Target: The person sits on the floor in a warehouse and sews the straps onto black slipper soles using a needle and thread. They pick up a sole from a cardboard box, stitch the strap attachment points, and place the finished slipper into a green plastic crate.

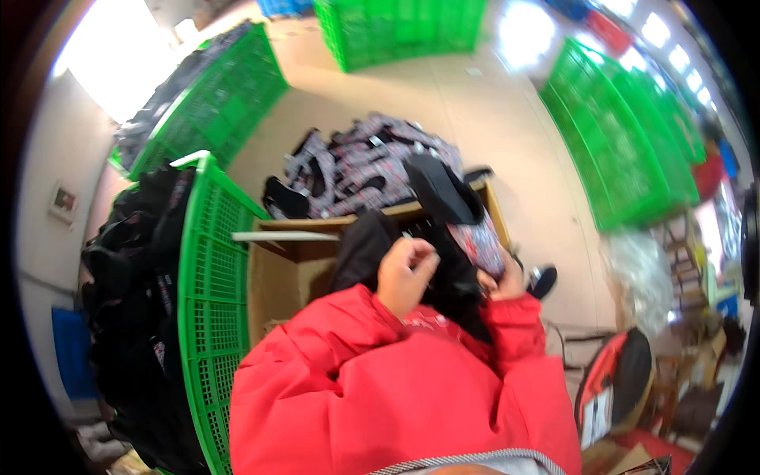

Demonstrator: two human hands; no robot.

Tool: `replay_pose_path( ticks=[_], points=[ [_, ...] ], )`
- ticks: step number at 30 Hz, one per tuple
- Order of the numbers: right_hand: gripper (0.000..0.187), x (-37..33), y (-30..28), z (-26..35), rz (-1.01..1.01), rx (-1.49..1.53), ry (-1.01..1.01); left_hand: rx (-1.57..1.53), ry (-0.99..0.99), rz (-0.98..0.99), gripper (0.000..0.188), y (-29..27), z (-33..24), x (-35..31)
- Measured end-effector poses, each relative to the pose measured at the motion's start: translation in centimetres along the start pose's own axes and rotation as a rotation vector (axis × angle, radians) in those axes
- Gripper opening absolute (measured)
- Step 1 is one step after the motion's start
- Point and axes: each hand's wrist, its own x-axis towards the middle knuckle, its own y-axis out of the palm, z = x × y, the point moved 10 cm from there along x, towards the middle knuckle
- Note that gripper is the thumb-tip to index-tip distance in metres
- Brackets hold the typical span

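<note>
My right hand [508, 280] grips a slip-on shoe with a patterned grey, red and white upper [477, 247] and a black sole [445, 190]. The shoe is held by one end, its sole slanting up and away to the left. Over my lap my left hand [406, 277] is raised, its fingers curled together, apart from the shoe. What those fingers hold, if anything, is too small to make out. Just beyond, a heap of similar patterned shoes [380, 158] lies behind the cardboard box [273, 289], with some black soles showing.
A green crate [214, 317] holding black items [134, 261] stands close on my left. More green crates [404, 32] surround the floor ahead, left and right. A white strip [285, 236] crosses the box. Clear plastic bags [637, 277] and a red-and-black item [613, 380] are at right.
</note>
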Motion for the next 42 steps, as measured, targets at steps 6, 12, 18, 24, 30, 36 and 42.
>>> replay_pose_path(
  ticks=[6, 12, 18, 24, 30, 36, 42],
  points=[
    [0.030, -2.0, 5.3, -6.3, -0.053, 1.067, 0.566, -0.196, -0.310, 0.049, 0.020, 1.3, 3.9, -0.9],
    [0.030, -2.8, 7.3, -7.6, 0.035, 1.013, 0.607, -0.054, -0.328, 0.135, 0.021, 1.6, 3.2, -0.9],
    [0.027, -3.5, 9.0, -8.4, 0.018, 1.009, 0.660, -0.072, -0.328, 0.153, 0.014, 1.4, 4.3, -0.7],
    [0.025, -4.4, 10.6, -9.9, -0.016, 1.173, 0.729, -0.198, -0.354, 0.152, 0.010, 1.6, 5.4, -1.2],
    [0.032, -4.7, 10.7, -9.3, -0.066, 1.206, 0.741, -0.162, -0.452, 0.158, 0.009, 1.5, 6.6, -2.6],
    [0.033, -4.4, 10.4, -9.3, -0.056, 1.263, 0.728, -0.129, -0.443, 0.080, 0.005, 0.7, 8.5, -3.0],
    [0.032, -4.3, 9.9, -11.0, 0.102, 1.143, 0.621, 0.164, -0.083, 0.041, 0.008, -0.6, 2.8, -1.3]
  ],
)
